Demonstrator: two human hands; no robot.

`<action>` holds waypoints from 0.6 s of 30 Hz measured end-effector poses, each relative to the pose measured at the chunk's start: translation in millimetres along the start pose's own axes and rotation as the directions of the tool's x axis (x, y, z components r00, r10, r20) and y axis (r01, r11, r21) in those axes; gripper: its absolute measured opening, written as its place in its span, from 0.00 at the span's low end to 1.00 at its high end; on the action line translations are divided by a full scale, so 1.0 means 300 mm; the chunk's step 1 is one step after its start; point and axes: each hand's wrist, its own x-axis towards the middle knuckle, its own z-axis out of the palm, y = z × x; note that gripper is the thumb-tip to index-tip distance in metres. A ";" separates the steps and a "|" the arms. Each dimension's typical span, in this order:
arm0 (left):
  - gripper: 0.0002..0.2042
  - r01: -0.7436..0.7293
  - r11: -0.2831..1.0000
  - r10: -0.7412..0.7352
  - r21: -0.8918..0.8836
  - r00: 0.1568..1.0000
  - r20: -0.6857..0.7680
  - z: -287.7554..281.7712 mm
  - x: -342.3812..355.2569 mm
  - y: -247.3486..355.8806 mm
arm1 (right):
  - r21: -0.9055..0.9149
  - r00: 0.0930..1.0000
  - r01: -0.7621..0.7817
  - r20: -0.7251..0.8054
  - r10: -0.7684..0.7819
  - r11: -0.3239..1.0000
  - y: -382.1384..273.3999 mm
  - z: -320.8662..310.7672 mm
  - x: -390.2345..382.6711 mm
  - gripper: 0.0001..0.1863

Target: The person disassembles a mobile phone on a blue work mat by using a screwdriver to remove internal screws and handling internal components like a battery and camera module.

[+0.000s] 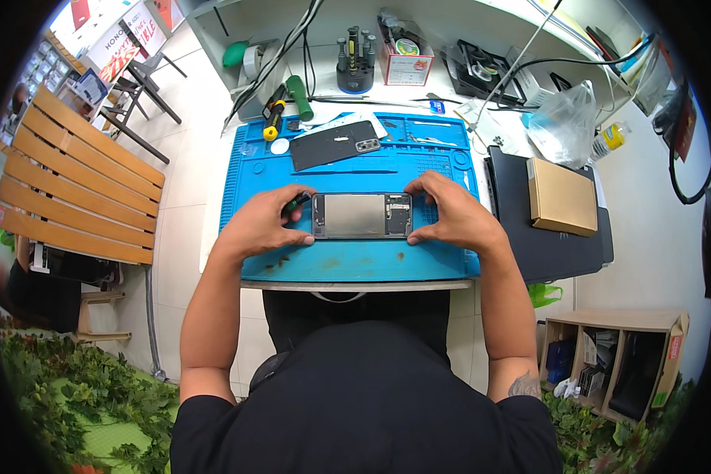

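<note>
An opened smartphone [354, 216] lies lengthwise over the blue repair mat [347, 262], its broad metal plate and some inner parts exposed. My left hand [267, 221] grips its left end, thumb at the near corner and fingers at the far one. A small dark screwdriver [295, 203] is tucked in that same hand. At the phone's right end, my right hand [457, 215] pinches the near and far corners between thumb and fingers. Just beyond lies a dark phone back cover [336, 145] with a camera cutout, partly over a white sheet.
Yellow-black [273, 125] and green-handled [299, 98] tools lie at the mat's far left. Behind stand a screwdriver holder [355, 67] and a red-white box [406, 65]. To the right, a brown cardboard box [562, 196] rests on a black laptop [521, 237], near a plastic bag [562, 125].
</note>
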 end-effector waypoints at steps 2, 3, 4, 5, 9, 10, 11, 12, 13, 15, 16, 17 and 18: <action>0.42 0.005 1.000 -0.005 -0.009 1.000 -0.004 -0.002 -0.007 -0.003 | 0.009 1.000 0.017 -0.008 -0.017 1.000 0.004 0.011 0.003 0.43; 0.42 -0.006 1.000 0.006 -0.014 1.000 -0.010 0.001 -0.005 -0.014 | 0.002 0.999 0.032 -0.017 -0.032 0.999 0.003 0.011 0.003 0.43; 0.42 -0.017 1.000 0.017 -0.019 1.000 -0.015 0.003 -0.003 -0.020 | -0.006 0.999 0.046 -0.026 -0.046 0.999 0.001 0.011 0.001 0.43; 0.41 -0.023 0.999 0.023 -0.032 1.000 -0.019 0.005 -0.003 -0.022 | -0.008 0.999 0.044 -0.023 -0.045 0.999 -0.002 0.009 -0.003 0.43; 0.42 -0.039 0.997 0.038 -0.064 0.999 -0.024 0.009 0.000 -0.027 | -0.010 0.999 0.044 -0.021 -0.044 0.999 -0.006 0.007 -0.013 0.43; 0.42 -0.039 0.997 0.037 -0.070 0.999 -0.021 0.006 0.001 -0.029 | -0.009 0.999 0.044 -0.019 -0.044 0.999 -0.007 0.008 -0.014 0.43; 0.41 -0.034 0.997 0.033 -0.066 0.999 -0.025 -0.001 0.002 -0.029 | -0.008 0.999 0.043 -0.019 -0.043 0.999 -0.009 0.008 -0.014 0.43; 0.41 -0.029 0.998 0.028 -0.064 0.999 -0.025 -0.006 0.001 -0.026 | -0.006 0.999 0.038 -0.018 -0.038 0.999 -0.010 0.009 -0.018 0.43; 0.40 -0.025 0.998 0.023 -0.061 0.999 -0.024 -0.011 0.001 -0.026 | -0.004 0.999 0.032 -0.017 -0.032 0.999 -0.011 0.008 -0.019 0.43; 0.37 -0.026 0.998 0.021 -0.054 0.996 -0.088 -0.019 0.014 -0.050 | -0.011 0.999 0.037 -0.019 -0.038 0.999 -0.013 0.003 -0.021 0.43; 0.35 -0.021 0.999 0.015 -0.050 0.993 -0.121 -0.024 0.019 -0.077 | -0.012 0.999 0.043 -0.017 -0.043 0.999 -0.016 0.005 -0.020 0.43; 0.28 -0.155 0.978 0.178 0.138 0.969 -0.170 -0.026 0.034 -0.129 | -0.016 0.999 0.049 -0.016 -0.049 0.999 -0.018 0.006 -0.018 0.43; 0.27 -0.173 0.968 0.205 0.181 0.962 -0.178 -0.030 0.047 -0.134 | -0.019 0.999 0.051 -0.016 -0.051 0.999 -0.015 0.006 -0.017 0.42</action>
